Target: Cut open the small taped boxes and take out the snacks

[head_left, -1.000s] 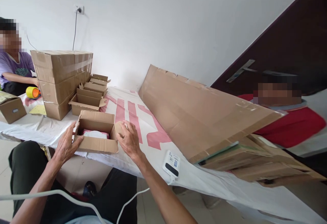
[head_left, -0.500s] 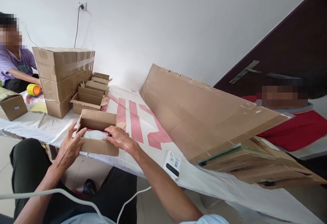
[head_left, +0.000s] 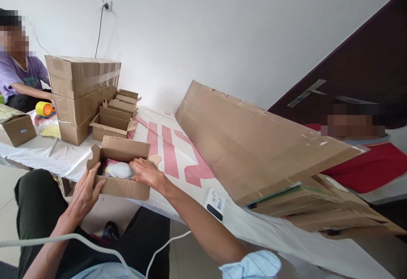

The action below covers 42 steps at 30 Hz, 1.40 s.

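Note:
An open cardboard box (head_left: 122, 188) stands at the near edge of the cloth-covered table, its flaps up. Inside lies a package with a white rounded object (head_left: 122, 170) on top and pink-patterned printing at its left. My left hand (head_left: 84, 192) grips the box at its left near corner, the thumb over the front wall. My right hand (head_left: 146, 173) reaches in at the right end, fingers curled down beside the white object; the fingertips are partly hidden, and what they hold I cannot make out.
Open boxes (head_left: 110, 126) line up behind, beside stacked taped cartons (head_left: 74, 96). A large cardboard sheet (head_left: 248, 139) leans at the right. A white device (head_left: 216, 205) lies on the table. One person (head_left: 23, 77) sits far left, another in red (head_left: 369, 164) at right.
My left hand has moved down around the box's left corner, and its left flap now shows. More of the package is visible. My right hand reaches slightly deeper into the box.

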Motion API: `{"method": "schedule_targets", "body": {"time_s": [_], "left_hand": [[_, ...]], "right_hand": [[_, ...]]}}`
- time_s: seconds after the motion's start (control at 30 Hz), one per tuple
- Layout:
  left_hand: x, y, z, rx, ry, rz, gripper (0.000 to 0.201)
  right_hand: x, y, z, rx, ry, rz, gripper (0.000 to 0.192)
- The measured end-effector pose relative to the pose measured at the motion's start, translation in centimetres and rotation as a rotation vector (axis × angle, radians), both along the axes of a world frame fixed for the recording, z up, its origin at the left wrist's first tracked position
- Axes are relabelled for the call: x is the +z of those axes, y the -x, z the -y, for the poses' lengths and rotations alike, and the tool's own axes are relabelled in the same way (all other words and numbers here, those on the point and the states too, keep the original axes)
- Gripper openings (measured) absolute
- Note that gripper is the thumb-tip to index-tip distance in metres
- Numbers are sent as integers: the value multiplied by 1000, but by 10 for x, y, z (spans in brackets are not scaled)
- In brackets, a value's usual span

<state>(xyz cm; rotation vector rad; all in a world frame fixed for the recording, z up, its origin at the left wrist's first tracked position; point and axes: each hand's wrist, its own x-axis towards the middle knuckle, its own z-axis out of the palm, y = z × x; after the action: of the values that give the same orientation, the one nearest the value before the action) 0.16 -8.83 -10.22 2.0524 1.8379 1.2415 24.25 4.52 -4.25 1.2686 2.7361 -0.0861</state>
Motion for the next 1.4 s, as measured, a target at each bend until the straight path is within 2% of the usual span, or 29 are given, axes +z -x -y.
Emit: {"method": "schedule_targets", "body": {"time_s": [0.2,0.43,0.57,0.73,0.93,1.13,1.27,1.4], "left_hand": [[1,-2,3,-9,-11,26,57],[1,-2,2,-9,-21,29,58],[0,-1,-2,-25,-25,14,59],[-4,0,-4,-14,-6,1,62],[-4,1,-7,-5,-46,-20,68],[-4,5,-13,26,-19,-1,75],[3,5,-16,42,-14,13,78],[14,2,-19,63,-29,3,76]], "right_hand": [[6,1,9,47,-6,16,39],[14,11,8,45,73,28,45],[13,18,2,32,138,2,45],[8,18,0,34,142,-23,42],[8,18,1,52,195,-157,53],[22,16,9,5,158,-267,48],[35,8,10,-2,118,-401,57],[59,-6,7,-85,136,-566,66]]}}
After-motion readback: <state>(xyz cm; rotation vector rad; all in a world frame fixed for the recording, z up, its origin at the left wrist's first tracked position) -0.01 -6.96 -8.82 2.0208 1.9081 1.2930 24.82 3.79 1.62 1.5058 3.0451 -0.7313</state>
